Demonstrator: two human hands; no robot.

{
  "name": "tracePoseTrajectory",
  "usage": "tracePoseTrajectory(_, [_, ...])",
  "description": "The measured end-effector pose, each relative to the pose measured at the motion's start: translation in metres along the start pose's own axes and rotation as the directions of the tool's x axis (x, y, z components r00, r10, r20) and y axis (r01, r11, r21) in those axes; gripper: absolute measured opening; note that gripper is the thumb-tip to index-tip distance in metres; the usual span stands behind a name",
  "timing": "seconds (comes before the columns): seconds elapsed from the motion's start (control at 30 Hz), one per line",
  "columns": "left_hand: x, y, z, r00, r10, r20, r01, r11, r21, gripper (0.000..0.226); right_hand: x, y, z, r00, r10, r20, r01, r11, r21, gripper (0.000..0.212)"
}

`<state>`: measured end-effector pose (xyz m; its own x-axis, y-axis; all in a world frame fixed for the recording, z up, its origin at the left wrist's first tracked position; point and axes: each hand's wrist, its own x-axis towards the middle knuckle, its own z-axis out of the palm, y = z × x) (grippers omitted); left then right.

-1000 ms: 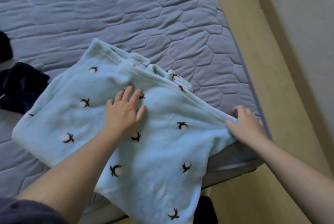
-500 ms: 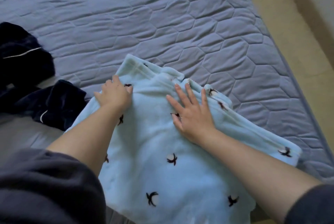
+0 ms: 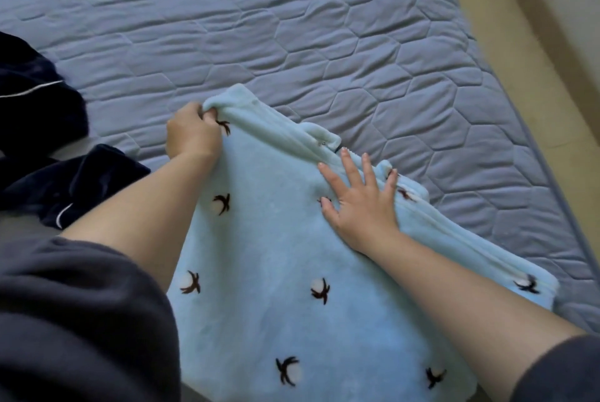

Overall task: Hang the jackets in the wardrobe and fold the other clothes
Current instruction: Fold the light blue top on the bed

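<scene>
My left hand [image 3: 191,137] grips the far left corner of the fleece [image 3: 276,255], fingers curled tight round its rolled edge; my right hand [image 3: 360,203] lies flat on it near the far edge, fingers straight and spread; the fleece lies on the bed [image 3: 324,44], pale blue, printed with dark sprigs on white tufts; dark clothes [image 3: 39,141] lie just left of it.
</scene>
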<state>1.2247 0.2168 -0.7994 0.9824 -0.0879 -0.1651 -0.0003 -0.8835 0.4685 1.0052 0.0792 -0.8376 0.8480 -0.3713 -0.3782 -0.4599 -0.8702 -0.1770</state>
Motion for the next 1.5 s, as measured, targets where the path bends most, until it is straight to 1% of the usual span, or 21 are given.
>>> tracePoseTrajectory(0.13, [0.011,0.002,-0.013,0.992,0.079,0.095,-0.038,0.927,-0.373,0.010,0.010,-0.002,-0.023,0.986,0.123,-0.116,-0.080,0.945,0.318,0.062])
tracePoseTrajectory(0.23, [0.017,0.003,-0.029,0.954,0.109,0.279,0.046,0.868,-0.495,0.021,0.050,-0.007,-0.051,0.966,0.256,-0.027,-0.203,0.823,0.531,0.046])
tracePoseTrajectory(0.33, [0.017,0.003,-0.044,0.911,0.139,0.389,0.114,0.821,-0.560,0.023,0.078,-0.011,-0.068,0.952,0.261,0.157,-0.304,0.854,0.423,0.035])
tracePoseTrajectory(0.4, [0.015,0.002,-0.052,0.901,0.151,0.406,0.128,0.802,-0.584,0.023,0.082,-0.011,-0.073,0.962,0.242,0.125,-0.272,0.839,0.472,0.018])
tracePoseTrajectory(0.43, [0.013,0.003,-0.055,0.905,0.160,0.393,0.118,0.795,-0.595,0.023,0.082,-0.009,-0.076,0.972,0.225,0.068,-0.222,0.785,0.579,0.011])
tracePoseTrajectory(0.5, [0.012,0.004,-0.064,0.925,0.158,0.347,0.098,0.781,-0.617,0.025,0.074,-0.003,-0.085,0.978,0.209,0.009,-0.130,0.571,0.811,0.010])
tracePoseTrajectory(0.6, [0.013,0.010,-0.077,0.950,0.130,0.282,0.077,0.781,-0.620,0.024,0.054,0.018,-0.096,0.959,0.194,0.207,-0.245,0.201,0.949,0.022])
tracePoseTrajectory(0.67, [0.014,0.017,-0.077,0.949,0.142,0.283,0.061,0.795,-0.603,0.023,0.040,0.035,-0.099,0.912,0.144,0.383,-0.400,0.117,0.909,0.026])
tracePoseTrajectory(0.73, [0.018,0.024,-0.066,0.948,0.135,0.287,0.018,0.881,-0.473,0.015,0.031,0.045,-0.100,0.877,0.139,0.460,-0.480,0.217,0.850,0.026])
tracePoseTrajectory(0.8, [0.020,0.025,-0.051,0.962,0.100,0.256,-0.067,0.988,-0.136,0.019,0.029,0.046,-0.097,0.876,0.179,0.448,-0.474,0.492,0.730,0.025])
tracePoseTrajectory(0.83, [0.017,0.026,-0.044,0.966,0.105,0.238,-0.115,0.993,0.028,0.030,0.028,0.046,-0.094,0.875,0.189,0.445,-0.468,0.562,0.682,0.025])
tracePoseTrajectory(0.93, [-0.009,0.030,-0.025,0.900,0.332,0.282,-0.394,0.897,0.202,0.052,0.026,0.048,-0.090,0.847,0.172,0.503,-0.519,0.474,0.711,0.038])
tracePoseTrajectory(1.0, [-0.033,0.040,-0.016,0.724,0.576,0.379,-0.659,0.739,0.136,0.061,0.020,0.056,-0.089,0.857,0.135,0.497,-0.498,0.466,0.731,0.040])
tracePoseTrajectory(1.03, [-0.041,0.047,-0.012,0.610,0.656,0.443,-0.760,0.644,0.093,0.064,0.017,0.062,-0.089,0.870,0.115,0.480,-0.464,0.522,0.716,0.035])
tracePoseTrajectory(1.13, [-0.058,0.073,0.004,0.353,0.669,0.654,-0.890,0.455,0.014,0.067,0.002,0.085,-0.096,0.853,-0.011,0.521,-0.370,0.690,0.622,0.027])
tracePoseTrajectory(1.2, [-0.068,0.090,0.015,0.258,0.610,0.749,-0.925,0.381,0.008,0.065,-0.008,0.096,-0.102,0.796,-0.128,0.591,-0.374,0.665,0.647,0.023])
tracePoseTrajectory(1.3, [-0.079,0.107,0.026,0.165,0.610,0.775,-0.969,0.247,0.011,0.036,-0.021,0.103,-0.102,0.735,-0.233,0.637,-0.432,0.563,0.705,0.008])
tracePoseTrajectory(1.33, [-0.081,0.109,0.026,0.144,0.624,0.768,-0.974,0.226,0.000,0.026,-0.025,0.105,-0.101,0.717,-0.249,0.651,-0.448,0.551,0.704,0.009])
tracePoseTrajectory(1.4, [-0.083,0.110,0.023,0.168,0.629,0.759,-0.958,0.285,-0.024,0.014,-0.034,0.111,-0.096,0.704,-0.253,0.663,-0.480,0.518,0.708,0.013])
tracePoseTrajectory(1.43, [-0.082,0.110,0.021,0.208,0.626,0.752,-0.942,0.334,-0.017,0.013,-0.036,0.113,-0.093,0.728,-0.232,0.645,-0.485,0.491,0.724,0.014])
tracePoseTrajectory(1.5, [-0.077,0.111,0.019,0.311,0.650,0.693,-0.906,0.423,0.010,0.013,-0.037,0.112,-0.086,0.857,-0.100,0.505,-0.423,0.424,0.801,0.011])
